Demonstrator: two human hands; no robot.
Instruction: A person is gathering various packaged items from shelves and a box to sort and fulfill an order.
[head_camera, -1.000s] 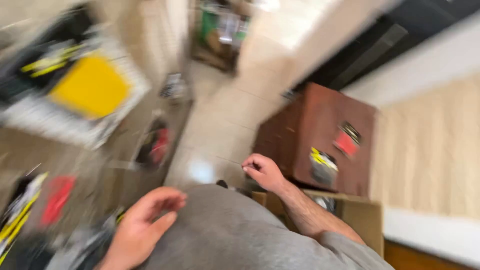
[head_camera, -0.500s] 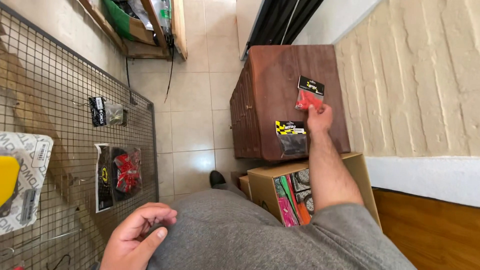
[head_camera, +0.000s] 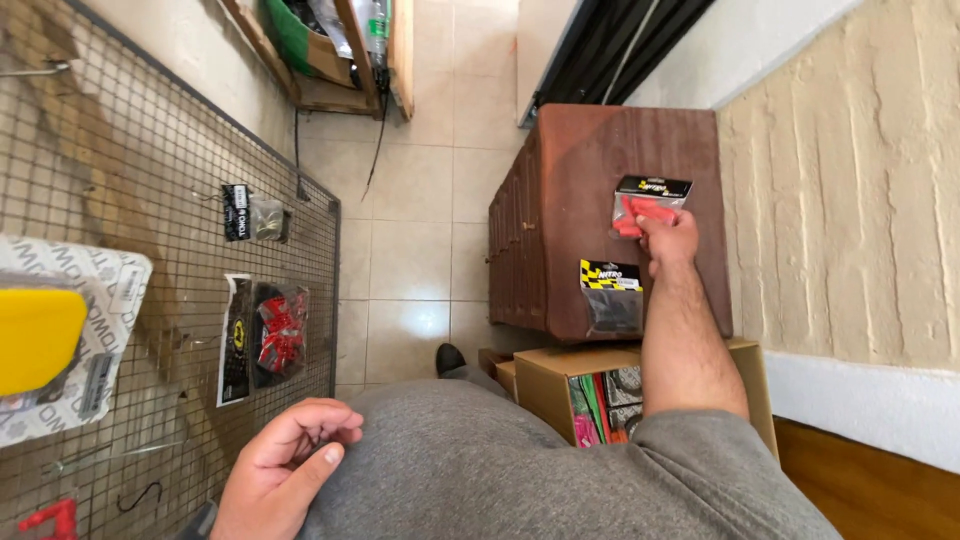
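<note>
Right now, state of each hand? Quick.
Left hand: loosely curled by the grey shirt, holding nothing visible.
Right hand: closed on a packet of red parts on top of the brown cabinet.

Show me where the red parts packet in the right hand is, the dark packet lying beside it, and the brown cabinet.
red parts packet (head_camera: 648, 205), head view, on its clear front.
dark packet (head_camera: 612, 300), head view, on its clear lower half.
brown cabinet (head_camera: 580, 170), head view, on its bare top.

My right arm is stretched straight out ahead, forearm bare, right hand (head_camera: 668, 240) pinched shut at full reach. My left hand (head_camera: 285, 465) hangs low by my belly, fingers loosely curled, thumb across them, holding nothing visible.
</note>
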